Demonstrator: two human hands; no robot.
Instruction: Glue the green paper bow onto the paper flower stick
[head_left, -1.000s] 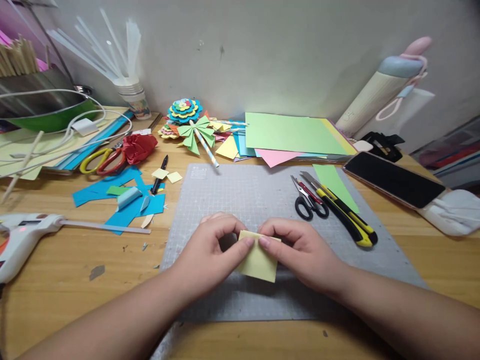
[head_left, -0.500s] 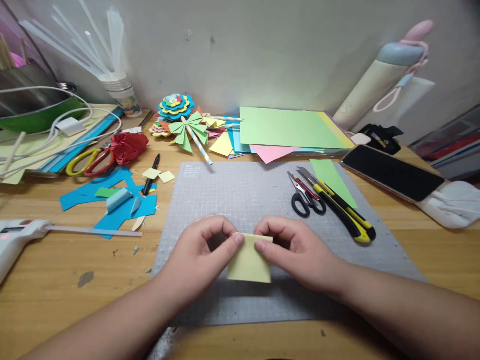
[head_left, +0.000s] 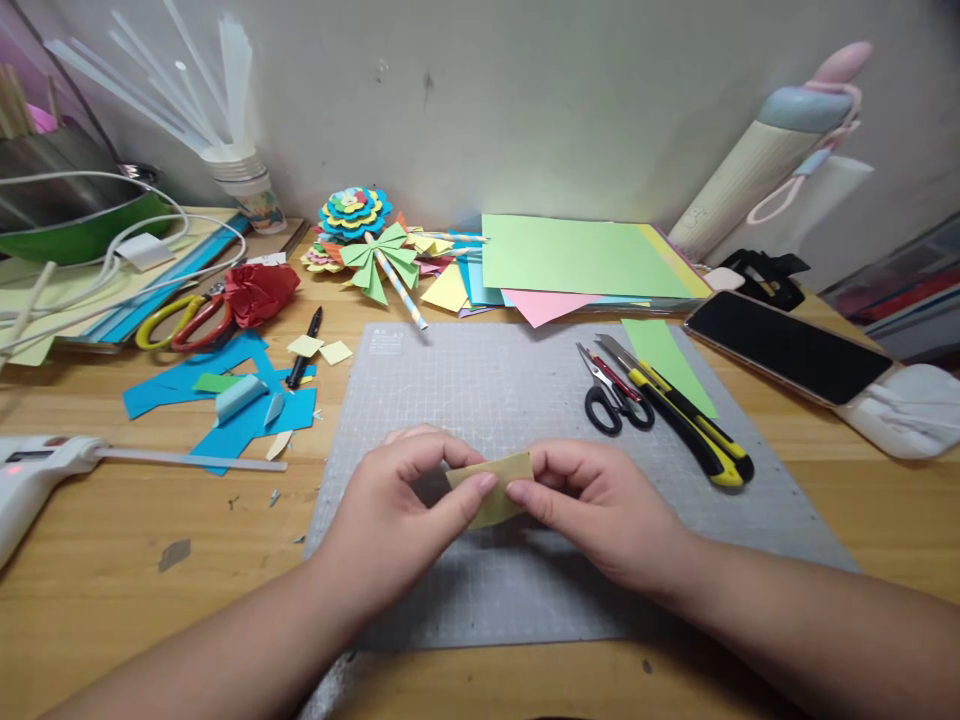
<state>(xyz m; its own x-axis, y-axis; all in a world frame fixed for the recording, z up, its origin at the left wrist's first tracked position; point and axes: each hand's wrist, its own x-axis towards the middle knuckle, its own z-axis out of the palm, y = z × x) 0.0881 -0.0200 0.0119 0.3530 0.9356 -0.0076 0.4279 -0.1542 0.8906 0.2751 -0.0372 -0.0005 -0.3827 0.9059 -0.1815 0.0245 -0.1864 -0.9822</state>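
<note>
Between both hands is a small piece of pale yellow paper (head_left: 501,490), tilted and shaded, held above the grey cutting mat (head_left: 465,390). My left hand (head_left: 412,495) pinches its left part, the thumb lying on the near face. My right hand (head_left: 592,500) grips the right side the same way, thumb in front and fingers behind. The two thumb tips are close together, and the fingertips behind the paper are partly hidden. Beyond my right hand, black-handled scissors (head_left: 613,398) and a yellow-and-black utility knife (head_left: 686,420) lie on the mat.
Blue paper scraps (head_left: 225,425) and a black pen (head_left: 305,350) lie left of the mat, near a glue gun (head_left: 52,465). Paper flowers (head_left: 356,215) and stacked coloured sheets (head_left: 577,255) line the back. A phone (head_left: 787,345) rests at the right.
The yellow paper has tipped, so its face looks shorter and darker, and its top edge now slants up to the right. Both hands keep hold of it in nearly the same place.
</note>
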